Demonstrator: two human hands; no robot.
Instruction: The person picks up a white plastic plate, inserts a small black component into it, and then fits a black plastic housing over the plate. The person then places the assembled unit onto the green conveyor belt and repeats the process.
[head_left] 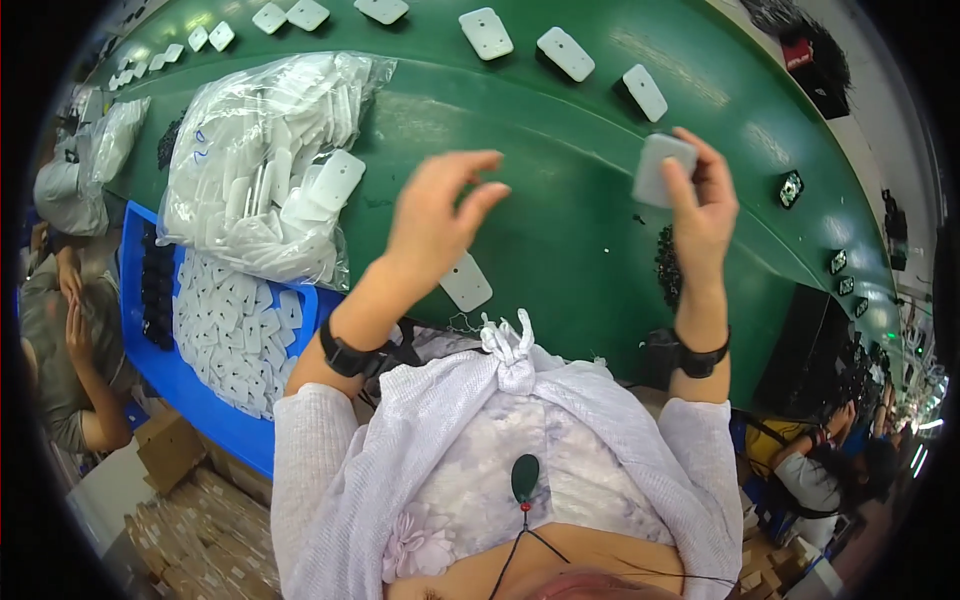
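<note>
While the right hand [708, 200] gripped a white plate [653, 172], the left hand [437, 205] held nothing.

Progress judged partial: white pieces [566, 54] spaced along the far side of the green table [560, 215] looked already set out; the well-filled clear bag [185, 225] suggested many left. Right hand reached forward, plate above the table, thumb on its face; left hand hovered between bag and plate, thumb and fingers parted.
</note>
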